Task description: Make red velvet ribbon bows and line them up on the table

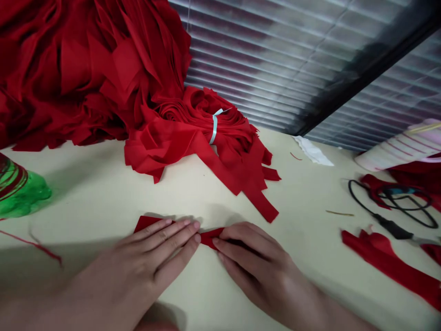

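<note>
A small piece of red cloth (208,237) lies flat on the pale table (299,197) near its front edge. My left hand (156,250) lies on the piece's left part with its fingers stretched out flat and together, pressing it down. My right hand (251,257) covers the right part, fingers curled over the cloth and pressing on its folded end. The fingertips of both hands nearly meet over the middle of the piece. Most of the cloth is hidden beneath my hands.
A big heap of red cloth strips (79,69) fills the back left; a bundle tied with a pale band (215,126) lies before it. A green plastic bottle (19,191) is at left. Black-handled scissors (396,207), red scraps (389,262) and a striped roll (403,147) lie right. Window blinds (275,59) stand behind.
</note>
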Demonstrator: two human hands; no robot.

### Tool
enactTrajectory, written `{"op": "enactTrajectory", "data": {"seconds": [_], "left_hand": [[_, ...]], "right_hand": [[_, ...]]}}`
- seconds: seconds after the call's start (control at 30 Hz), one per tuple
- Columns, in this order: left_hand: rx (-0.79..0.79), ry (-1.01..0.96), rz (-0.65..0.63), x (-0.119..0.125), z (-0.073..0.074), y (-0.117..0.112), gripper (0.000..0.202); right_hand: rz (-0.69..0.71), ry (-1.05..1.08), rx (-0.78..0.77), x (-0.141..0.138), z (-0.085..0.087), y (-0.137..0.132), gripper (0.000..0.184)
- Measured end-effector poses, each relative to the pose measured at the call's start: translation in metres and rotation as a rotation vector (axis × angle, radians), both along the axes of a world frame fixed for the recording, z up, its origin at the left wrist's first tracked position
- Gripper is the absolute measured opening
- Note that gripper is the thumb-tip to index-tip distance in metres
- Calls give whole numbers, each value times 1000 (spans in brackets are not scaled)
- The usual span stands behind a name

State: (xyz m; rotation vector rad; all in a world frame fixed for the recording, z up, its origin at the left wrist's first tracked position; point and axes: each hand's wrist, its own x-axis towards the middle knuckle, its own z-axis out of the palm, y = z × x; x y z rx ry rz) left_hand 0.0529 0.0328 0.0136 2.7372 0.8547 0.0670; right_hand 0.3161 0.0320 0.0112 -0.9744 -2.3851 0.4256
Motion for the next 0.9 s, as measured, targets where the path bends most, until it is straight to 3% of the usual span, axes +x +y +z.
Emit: {"op": "enactTrajectory", "data": {"seconds": [0.13,0.23,0.3,0.37,0.43,0.47,0.53,0.63,0.7,0.77,0.83,0.9], "left_hand": [[-24,-163,-83,1,10,17,80],[66,-418,67,1,7,12,71],[19,-619,203,2,0,0,55],[-284,-742,250,3,-8,-14,31],[-811,-705,224,7,-13,-23,8],[-1077,-664,251,9,-14,-26,8],[-1468,-624,462,13,-12,-26,19],[-1747,-721,652,16,-5,-19,32],[-1724,-887,647,18,1,-12,35],[-1546,-1030,665,18,5,-4,31],[-1364,-1056,706,19,7,3,24],[-1295,-1022,727,18,9,8,21]], "right_hand": [[-75,50,-42,-1,4,2,24],[-149,30,-102,-5,11,6,26],[-155,-29,-137,-9,16,9,25],[-128,-98,-175,-14,20,12,22],[-90,-149,-258,-20,25,15,16],[-74,-164,-311,-22,27,16,13],[-53,-172,-399,-28,30,18,12],[-97,-77,-414,-34,34,18,12],[-135,37,-371,-38,35,16,11],[-148,104,-290,-41,34,13,11],[-148,120,-198,-44,32,9,9],[-154,131,-140,-47,28,5,9]]}}
